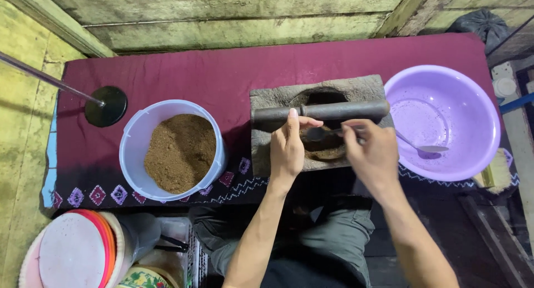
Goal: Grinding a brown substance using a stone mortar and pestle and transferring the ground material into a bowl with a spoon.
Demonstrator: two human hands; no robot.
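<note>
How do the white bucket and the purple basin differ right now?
The white bucket holds a heap of brown powder; the purple basin holds only a spoon and faint residue. The bucket looks narrower and steep-walled, the basin wider and shallower. Both are round plastic containers standing open on the maroon cloth.

No packages, labels, signs or screens appear anywhere on the maroon cloth or the wooden floor around it.

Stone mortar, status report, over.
Left hand steadies the stone mortar under the pestle. Right hand holds a spoon in the bowl. Nothing blocking.
</note>
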